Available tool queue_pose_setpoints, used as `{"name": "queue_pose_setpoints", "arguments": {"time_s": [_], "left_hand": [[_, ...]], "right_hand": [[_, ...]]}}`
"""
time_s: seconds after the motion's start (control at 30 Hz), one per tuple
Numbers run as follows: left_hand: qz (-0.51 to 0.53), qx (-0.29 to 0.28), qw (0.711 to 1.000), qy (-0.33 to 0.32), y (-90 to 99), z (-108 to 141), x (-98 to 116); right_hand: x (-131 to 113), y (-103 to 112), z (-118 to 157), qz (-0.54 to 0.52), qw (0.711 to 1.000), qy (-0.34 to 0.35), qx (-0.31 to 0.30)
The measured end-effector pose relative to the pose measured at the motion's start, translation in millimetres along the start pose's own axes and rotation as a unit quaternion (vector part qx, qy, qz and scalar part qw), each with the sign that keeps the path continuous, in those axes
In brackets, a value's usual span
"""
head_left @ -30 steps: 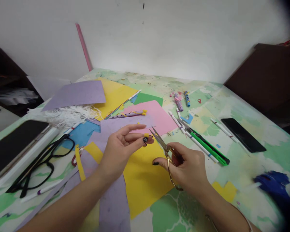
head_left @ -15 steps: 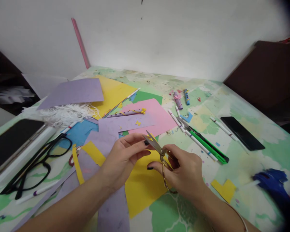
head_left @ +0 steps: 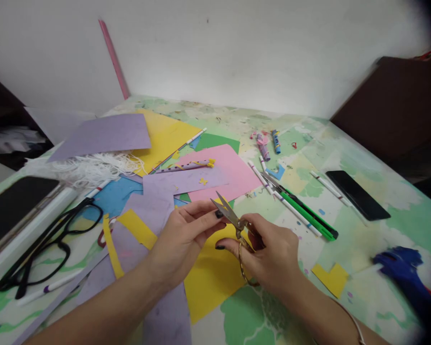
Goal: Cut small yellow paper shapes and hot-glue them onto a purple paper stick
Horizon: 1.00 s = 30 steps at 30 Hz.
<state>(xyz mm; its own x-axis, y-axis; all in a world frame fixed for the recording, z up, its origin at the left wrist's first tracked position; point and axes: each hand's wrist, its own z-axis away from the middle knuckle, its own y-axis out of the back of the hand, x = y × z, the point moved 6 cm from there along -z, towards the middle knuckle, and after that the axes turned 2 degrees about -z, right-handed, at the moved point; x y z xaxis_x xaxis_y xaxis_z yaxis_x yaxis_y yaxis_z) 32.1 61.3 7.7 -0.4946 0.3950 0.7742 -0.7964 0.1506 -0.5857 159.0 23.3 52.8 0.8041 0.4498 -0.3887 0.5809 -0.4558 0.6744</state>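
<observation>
In the head view, our left hand (head_left: 188, 230) pinches a yellow scrap (head_left: 225, 207) at the parted blades of scissors (head_left: 233, 219) gripped in our right hand (head_left: 275, 242). One yellow cut-out (head_left: 203, 181) on purple paper (head_left: 160, 185) seems done, the scrap unfinished.

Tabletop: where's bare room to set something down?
Mostly bare: right side, between black phone and blue tool; front, between yellow sheet and right forearm.
Crowded: left side, with glasses, white strings, purple sheets; centre, with left hand, right hand, scissors.
</observation>
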Motion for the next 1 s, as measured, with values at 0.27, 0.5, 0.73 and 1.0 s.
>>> {"name": "queue_pose_setpoints", "arguments": {"time_s": [0.27,0.5,0.73,1.0], "left_hand": [[0.009,0.009,1.0,-0.002,1.4,-1.4,0.4],[0.014,0.022,1.0,-0.001,2.9,-1.5,0.7],[0.007,0.013,1.0,-0.01,2.6,-0.4,3.9],[-0.01,0.009,0.999,-0.031,2.8,-2.8,8.4]], "right_hand": [[-2.6,2.3,-2.1,0.007,1.0,0.014,0.013],[-1.0,1.0,-1.8,0.016,1.0,0.016,0.01],[0.0,0.2,-1.4,0.022,1.0,0.007,-0.004],[-1.7,3.0,-2.2,0.027,1.0,0.017,-0.002]]}}
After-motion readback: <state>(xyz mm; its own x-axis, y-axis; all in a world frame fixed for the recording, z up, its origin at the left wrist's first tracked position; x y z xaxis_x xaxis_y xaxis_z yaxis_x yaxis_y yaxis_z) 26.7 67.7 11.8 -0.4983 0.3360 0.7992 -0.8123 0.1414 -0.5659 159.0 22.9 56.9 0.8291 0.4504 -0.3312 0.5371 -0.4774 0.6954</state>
